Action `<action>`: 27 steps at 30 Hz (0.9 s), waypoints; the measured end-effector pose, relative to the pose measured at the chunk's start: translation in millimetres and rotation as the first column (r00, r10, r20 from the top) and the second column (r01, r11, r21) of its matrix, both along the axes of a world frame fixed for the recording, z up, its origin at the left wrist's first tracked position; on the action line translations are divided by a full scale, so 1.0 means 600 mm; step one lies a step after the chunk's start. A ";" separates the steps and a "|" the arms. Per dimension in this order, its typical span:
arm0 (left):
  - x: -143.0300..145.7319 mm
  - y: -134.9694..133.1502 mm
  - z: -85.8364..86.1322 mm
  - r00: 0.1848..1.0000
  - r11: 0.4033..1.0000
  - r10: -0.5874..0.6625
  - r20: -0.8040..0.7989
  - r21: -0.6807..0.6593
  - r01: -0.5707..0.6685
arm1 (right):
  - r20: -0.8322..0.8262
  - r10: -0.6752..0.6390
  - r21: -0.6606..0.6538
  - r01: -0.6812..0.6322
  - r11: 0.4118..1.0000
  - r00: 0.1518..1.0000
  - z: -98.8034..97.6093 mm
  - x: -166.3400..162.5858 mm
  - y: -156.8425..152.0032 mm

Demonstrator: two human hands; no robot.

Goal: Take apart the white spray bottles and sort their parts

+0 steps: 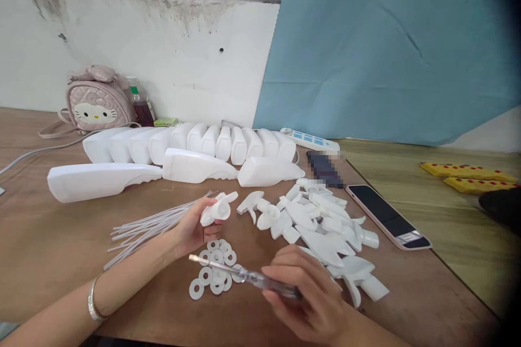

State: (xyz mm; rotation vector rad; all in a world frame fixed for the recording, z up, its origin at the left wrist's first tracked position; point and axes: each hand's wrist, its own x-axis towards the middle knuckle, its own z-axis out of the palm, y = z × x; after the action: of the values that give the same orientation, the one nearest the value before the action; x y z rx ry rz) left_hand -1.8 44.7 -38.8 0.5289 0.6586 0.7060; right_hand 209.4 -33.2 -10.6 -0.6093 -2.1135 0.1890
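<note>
My left hand grips a white spray trigger head, its round collar turned toward me. In my right hand is a screwdriver with a clear handle, its metal tip pointing left over a small pile of white ring washers. Beyond my left forearm lies a bundle of thin white tubes. A heap of white trigger heads spreads on the table to the right, close to my right hand. The screwdriver tip is apart from the head in my left hand.
White bottles lie across the back of the table. Behind them are a pink bag, a bottle of dark liquid and a power strip. A phone and a dark, blurred-out object lie right.
</note>
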 end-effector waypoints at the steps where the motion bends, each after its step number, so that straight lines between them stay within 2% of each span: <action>1: 0.002 0.001 -0.005 0.999 1.000 -0.029 0.013 -0.005 0.029 | -0.083 -0.023 -0.017 0.022 1.000 0.996 0.005 0.004 0.001; 3: 0.005 0.003 -0.014 0.997 0.997 -0.075 0.033 -0.009 0.075 | -0.183 -0.078 -0.034 0.073 0.997 0.980 0.013 0.010 0.006; 6: 0.009 0.006 -0.023 0.994 0.995 -0.100 0.054 -0.001 0.100 | -0.205 -0.126 0.027 0.134 0.991 0.971 0.013 0.018 0.017; 10: 0.006 0.007 -0.024 0.996 0.998 -0.067 0.052 0.002 0.067 | -0.169 -0.166 0.051 0.177 0.983 0.972 -0.002 0.025 0.022; 13: 0.002 0.004 -0.024 0.998 0.998 -0.060 0.015 0.002 0.060 | -0.076 -0.177 0.042 0.180 0.983 0.981 -0.016 0.024 0.019; 17: -0.001 -0.003 -0.026 0.997 0.998 -0.069 0.016 -0.005 0.069 | 0.012 -0.201 0.109 0.198 0.974 0.980 -0.025 0.015 0.019; 23: 0.007 -0.008 -0.018 0.997 0.998 -0.066 -0.025 -0.016 0.066 | 0.091 -0.087 0.180 0.070 0.981 0.992 -0.022 -0.004 0.026; 27: 0.014 -0.011 -0.017 0.996 0.998 -0.046 -0.079 0.029 0.048 | 0.099 -0.035 0.269 0.008 0.963 0.994 -0.029 -0.017 0.025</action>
State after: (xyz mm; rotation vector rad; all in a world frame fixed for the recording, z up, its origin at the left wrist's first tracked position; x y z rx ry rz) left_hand 6.8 37.8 -48.7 0.6005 0.7068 0.6545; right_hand 199.2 -18.1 -28.1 -0.4879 -2.1815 -0.1435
